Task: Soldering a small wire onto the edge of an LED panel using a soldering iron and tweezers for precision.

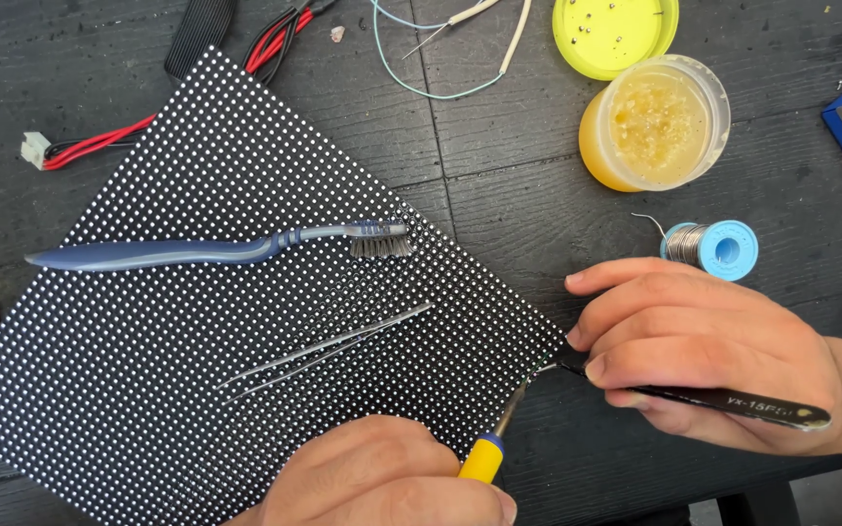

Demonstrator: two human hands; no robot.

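Left hand [382,477] fisted on yellow-handled iron [487,450]; right hand [704,356] pinching black tweezers [723,397] at panel [197,321] corner.

- The left hand [382,477] is bare, with no glove or ring showing.
- The right hand [704,356] is bare too; its wrist carries no sleeve, watch or band.

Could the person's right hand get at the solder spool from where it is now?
Probably yes: the solder spool lies on the bare table just beyond the right hand with nothing between, though that hand is holding black tweezers, which it must first put down.
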